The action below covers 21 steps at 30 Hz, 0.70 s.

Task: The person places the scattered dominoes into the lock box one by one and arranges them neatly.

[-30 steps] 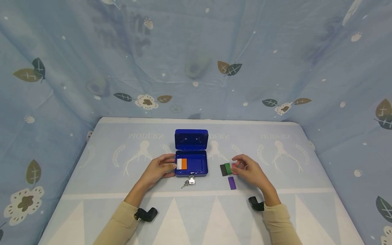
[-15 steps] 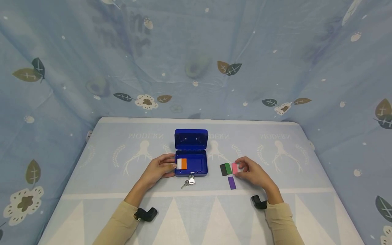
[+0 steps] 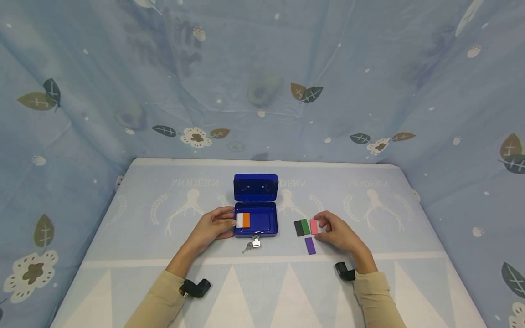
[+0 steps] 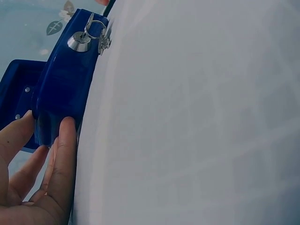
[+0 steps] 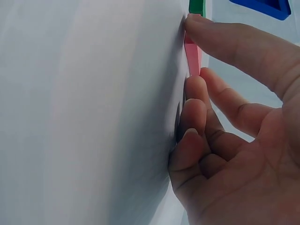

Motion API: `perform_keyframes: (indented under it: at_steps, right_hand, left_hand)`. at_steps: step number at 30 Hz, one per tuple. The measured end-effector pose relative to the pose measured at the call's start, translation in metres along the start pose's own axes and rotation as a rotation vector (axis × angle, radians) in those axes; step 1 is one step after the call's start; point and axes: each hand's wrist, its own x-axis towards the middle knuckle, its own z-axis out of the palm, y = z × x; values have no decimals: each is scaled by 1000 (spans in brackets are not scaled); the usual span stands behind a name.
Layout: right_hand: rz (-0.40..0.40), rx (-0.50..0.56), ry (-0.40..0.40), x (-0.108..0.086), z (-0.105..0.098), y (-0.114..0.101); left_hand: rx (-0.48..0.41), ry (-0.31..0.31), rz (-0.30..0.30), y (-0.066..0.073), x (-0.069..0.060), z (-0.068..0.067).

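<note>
An open blue metal box sits on the table, with a white block and an orange block side by side at its left inside. My left hand touches the box's left side, fingers fairly straight; in the left wrist view its fingertips lie against the box corner. To the right of the box, my right hand pinches a pink block by its two ends. The right wrist view shows the pink block between thumb and fingertip, low at the tabletop.
Touching black and green blocks lie left of the pink one, and a purple block lies nearer the front. Keys hang at the box's front lock. The raised lid stands behind; patterned cloth surrounds the table.
My right hand has drawn back slightly to the right, so the pink block, mostly covered a second ago, shows between thumb and fingertip. My left hand has stayed at the box.
</note>
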Motion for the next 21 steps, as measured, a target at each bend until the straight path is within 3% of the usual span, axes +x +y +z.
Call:
perform_keyframes:
  at_steps: [8,21]
  right_hand:
    - [-23,-25,18,0,0,-2]
    - [23,-22,30,-1,0,-6]
  left_hand:
    - [3,0,1,0,0,-1]
    - [6,-4,10,-2,1,-1]
